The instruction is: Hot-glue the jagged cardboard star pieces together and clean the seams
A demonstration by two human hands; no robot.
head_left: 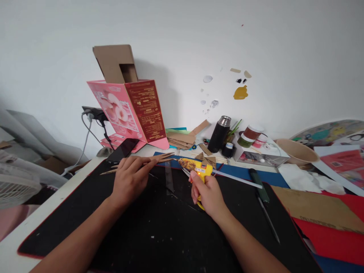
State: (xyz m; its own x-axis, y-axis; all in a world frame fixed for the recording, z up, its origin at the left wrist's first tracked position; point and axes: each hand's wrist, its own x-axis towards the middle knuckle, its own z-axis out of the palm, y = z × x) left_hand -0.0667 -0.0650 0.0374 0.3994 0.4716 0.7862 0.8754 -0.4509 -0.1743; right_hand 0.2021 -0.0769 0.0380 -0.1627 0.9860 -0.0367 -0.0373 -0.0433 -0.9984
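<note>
My right hand (206, 191) is wrapped round the handle of a yellow hot glue gun (202, 170). Its nozzle points left, an orange light glows on its side, and a clear glue stick (239, 179) juts from the rear. In my left hand (131, 178) are thin, pointed strips of brown cardboard (163, 156), their tips sticking out on both sides of the fist. The nozzle is close to the right-hand ends of the strips; whether it touches them I cannot tell. Beneath both hands lies a black mat (159, 235) with a clear ruler (169, 178) on it.
A pink box (119, 110) stands back left, near a phone (123, 149). Behind the mat are cardboard scraps (180, 139), a black thermos (218, 134) and paint jars (250, 134). A green-handled cutter (259, 185) and pen (269, 218) lie right, beside a cardboard sheet (318, 208).
</note>
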